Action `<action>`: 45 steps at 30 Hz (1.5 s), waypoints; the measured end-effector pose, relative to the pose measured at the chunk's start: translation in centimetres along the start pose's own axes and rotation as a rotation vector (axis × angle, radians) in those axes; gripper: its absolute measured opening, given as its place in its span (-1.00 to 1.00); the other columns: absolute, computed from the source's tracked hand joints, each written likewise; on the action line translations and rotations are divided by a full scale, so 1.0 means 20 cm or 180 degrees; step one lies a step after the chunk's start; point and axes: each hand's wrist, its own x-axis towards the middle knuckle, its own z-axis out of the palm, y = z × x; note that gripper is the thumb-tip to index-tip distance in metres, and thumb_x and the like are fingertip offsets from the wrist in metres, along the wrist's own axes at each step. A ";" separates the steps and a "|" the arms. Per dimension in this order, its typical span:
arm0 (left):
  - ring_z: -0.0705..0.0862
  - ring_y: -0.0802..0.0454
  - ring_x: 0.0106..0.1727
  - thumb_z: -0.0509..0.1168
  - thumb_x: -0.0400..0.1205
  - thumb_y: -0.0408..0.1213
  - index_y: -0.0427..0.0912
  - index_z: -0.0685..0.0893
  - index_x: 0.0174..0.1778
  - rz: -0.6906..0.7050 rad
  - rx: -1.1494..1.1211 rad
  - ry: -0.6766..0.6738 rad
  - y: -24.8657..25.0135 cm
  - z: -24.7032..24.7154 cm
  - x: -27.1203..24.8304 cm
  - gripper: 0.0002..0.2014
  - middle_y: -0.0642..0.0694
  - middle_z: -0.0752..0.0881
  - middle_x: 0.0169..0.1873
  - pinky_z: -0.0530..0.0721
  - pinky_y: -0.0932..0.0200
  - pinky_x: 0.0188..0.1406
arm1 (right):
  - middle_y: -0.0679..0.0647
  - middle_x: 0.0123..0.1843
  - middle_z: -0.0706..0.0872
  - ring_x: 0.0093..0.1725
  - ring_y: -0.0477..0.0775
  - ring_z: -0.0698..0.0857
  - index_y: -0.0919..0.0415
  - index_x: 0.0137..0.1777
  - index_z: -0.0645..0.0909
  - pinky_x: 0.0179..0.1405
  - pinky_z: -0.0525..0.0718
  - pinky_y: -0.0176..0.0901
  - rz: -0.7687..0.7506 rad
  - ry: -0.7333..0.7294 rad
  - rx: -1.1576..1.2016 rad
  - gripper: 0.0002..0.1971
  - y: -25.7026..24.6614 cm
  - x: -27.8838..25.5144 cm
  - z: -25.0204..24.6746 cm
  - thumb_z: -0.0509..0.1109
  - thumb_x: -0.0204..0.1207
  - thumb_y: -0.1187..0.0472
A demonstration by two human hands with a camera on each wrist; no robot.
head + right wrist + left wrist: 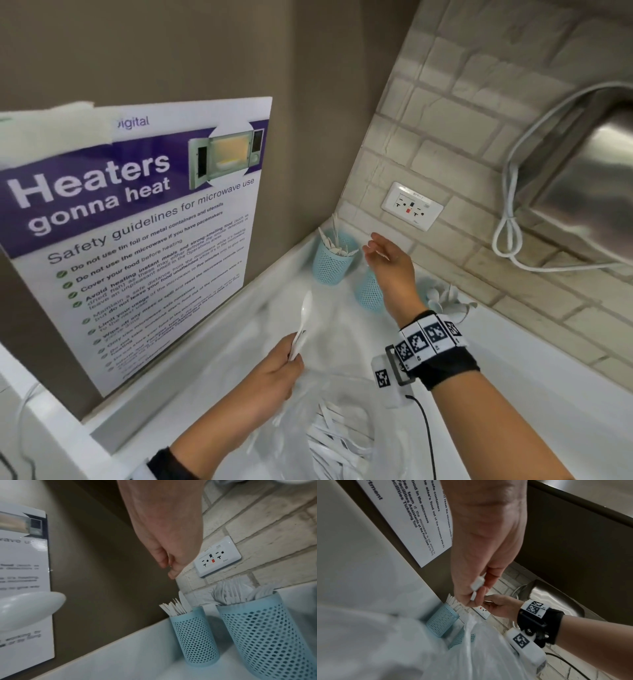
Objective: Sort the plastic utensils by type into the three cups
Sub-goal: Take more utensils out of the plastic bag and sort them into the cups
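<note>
white desk (pixel 534 394) runs under a brick backsplash, with three blue mesh cups (pixel 331 263) of utensils at the back corner. left hand (pixel 274 370) pinches white spoons (pixel 303 325) above the plastic bag (pixel 342 438); right hand (pixel 387 263) hovers over the cups, fingers loosely curled, holding nothing i can see.

White counter (pixel 513 394); brown wall with microwave poster (pixel 137 240); brick-tile backsplash (pixel 479 102), outlet (pixel 412 206); steel appliance (pixel 589 178), perhaps dispenser.
</note>
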 end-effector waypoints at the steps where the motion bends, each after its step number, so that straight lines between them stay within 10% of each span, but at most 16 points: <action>1: 0.38 0.13 -0.34 0.07 0.73 -0.29 0.25 0.58 0.06 0.0051 0.0009 0.0008 0.00 0.00 0.00 -0.71 0.19 0.47 -0.43 0.43 0.34 -0.22 | 0.00 0.27 0.72 0.26 -0.05 0.67 0.06 0.37 0.59 0.42 0.53 -0.14 -0.0015 -0.0093 0.0042 -0.65 0.00 -0.02 0.01 0.37 0.60 0.29; 8: 0.46 0.23 -0.39 0.05 0.76 -0.25 -0.04 0.59 0.04 0.0286 0.0243 0.0140 -0.02 0.01 0.02 -0.80 0.03 0.55 -0.28 0.46 0.49 -0.27 | 0.11 -0.04 0.70 -0.27 -0.07 0.74 0.11 0.06 0.65 -0.28 0.70 -0.32 0.0137 -0.1193 -0.0002 -0.89 -0.09 -0.35 -0.01 0.32 0.64 0.28; 14: 0.49 0.18 -0.45 0.16 0.73 -0.31 0.13 0.63 0.18 0.0670 0.0143 0.0048 0.01 0.06 0.02 -0.75 0.12 0.60 -0.43 0.51 0.33 -0.40 | 0.02 -0.20 0.72 -0.33 -0.09 0.71 0.19 0.10 0.61 -0.35 0.64 -0.28 0.0349 -0.2083 -0.0667 -0.74 -0.05 -0.63 0.00 0.50 0.51 0.09; 20: 0.49 0.15 -0.48 0.10 0.74 -0.31 0.09 0.64 0.19 0.0688 0.0178 0.0274 0.01 0.08 0.02 -0.72 0.05 0.66 -0.38 0.51 0.25 -0.46 | 0.02 -0.27 0.69 -0.46 -0.11 0.64 0.21 0.15 0.59 -0.41 0.63 -0.28 0.0392 -0.1596 -0.0525 -0.80 -0.05 -0.67 -0.02 0.43 0.56 0.25; 26: 0.54 0.47 -0.20 0.00 0.75 -0.33 0.19 0.41 0.43 0.1279 0.1913 0.0493 0.00 0.10 0.01 -0.60 0.10 0.54 -0.12 0.46 0.51 -0.25 | 0.14 -0.30 0.57 -0.50 -0.07 0.54 0.26 0.15 0.59 -0.53 0.59 -0.25 0.0797 -0.0892 0.0091 -0.77 -0.04 -0.63 -0.03 0.14 0.63 0.37; 33: 0.56 0.08 -0.10 -0.16 0.76 -0.03 0.31 -0.03 0.61 0.1120 0.2707 0.0382 0.00 0.12 -0.03 -0.53 0.08 0.36 -0.07 0.64 0.13 -0.09 | 0.11 -0.08 0.75 -0.41 -0.07 0.52 0.19 0.27 0.54 -0.42 0.48 -0.25 0.0792 -0.1217 0.0570 -0.66 -0.08 -0.65 -0.06 0.17 0.70 -0.04; 39: 0.50 0.23 -0.21 0.00 0.75 -0.05 0.27 0.15 0.60 0.1168 0.2381 0.0169 -0.04 0.12 0.00 -0.54 0.18 0.36 -0.15 0.47 0.43 -0.19 | 0.06 -0.29 0.54 -0.49 -0.10 0.49 0.22 0.21 0.51 -0.49 0.46 -0.30 0.0697 -0.0945 0.0407 -0.83 -0.02 -0.61 -0.15 0.29 0.66 0.24; 45: 0.52 0.31 -0.03 0.16 0.70 -0.10 0.19 0.35 0.51 0.1125 0.2023 0.0345 -0.06 0.08 0.03 -0.58 0.21 0.50 -0.10 0.46 0.58 -0.16 | 0.02 -0.37 0.51 -0.49 -0.12 0.47 0.18 0.21 0.45 -0.45 0.50 -0.28 0.0098 0.0439 0.0240 -0.78 0.04 -0.45 -0.43 0.33 0.63 0.17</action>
